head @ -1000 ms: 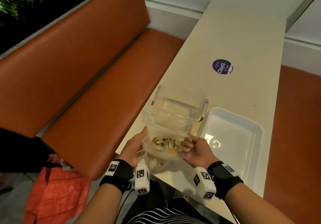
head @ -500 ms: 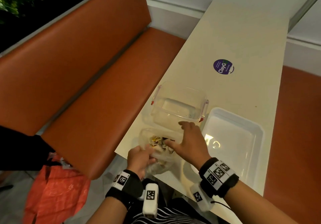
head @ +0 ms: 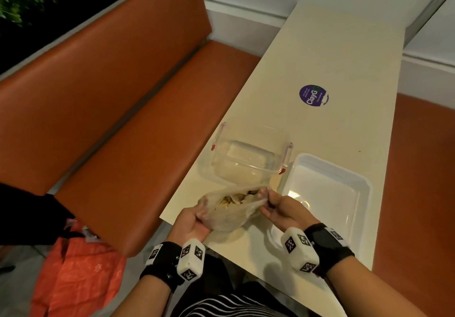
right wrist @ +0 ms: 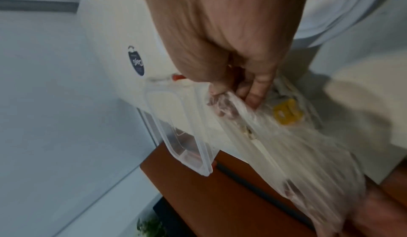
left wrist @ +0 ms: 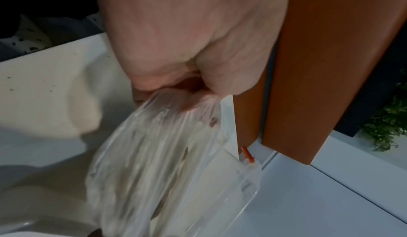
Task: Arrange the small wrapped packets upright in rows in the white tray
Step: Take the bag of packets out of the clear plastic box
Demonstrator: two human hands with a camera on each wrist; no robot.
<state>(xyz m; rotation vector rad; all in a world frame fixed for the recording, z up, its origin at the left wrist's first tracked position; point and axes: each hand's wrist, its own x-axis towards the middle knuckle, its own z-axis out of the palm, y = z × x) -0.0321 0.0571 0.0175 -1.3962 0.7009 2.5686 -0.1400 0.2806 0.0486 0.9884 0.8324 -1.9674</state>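
A clear plastic bag point(head: 229, 214) full of small wrapped packets point(head: 234, 197) sits at the near left corner of the table, its mouth open toward the far side. My left hand point(head: 200, 214) grips the bag's left side, fingers curled into the plastic point(left wrist: 174, 101). My right hand point(head: 267, 201) pinches the right rim of the bag point(right wrist: 240, 98); a yellow packet point(right wrist: 286, 112) shows through the plastic. The white tray point(head: 364, 186) lies to the right of the bag, with nothing in it.
A clear lidless container point(head: 248, 159) with red clips stands just beyond the bag, left of the tray. A purple round sticker point(head: 314, 95) is on the cream table farther back. An orange bench point(head: 138, 129) runs along the left; an orange bag point(head: 73, 275) lies on the floor.
Half a second ago my right hand reached over the bag's mouth; now it has drawn back and pinches the right rim. My left hand keeps hold of the bag's left side.
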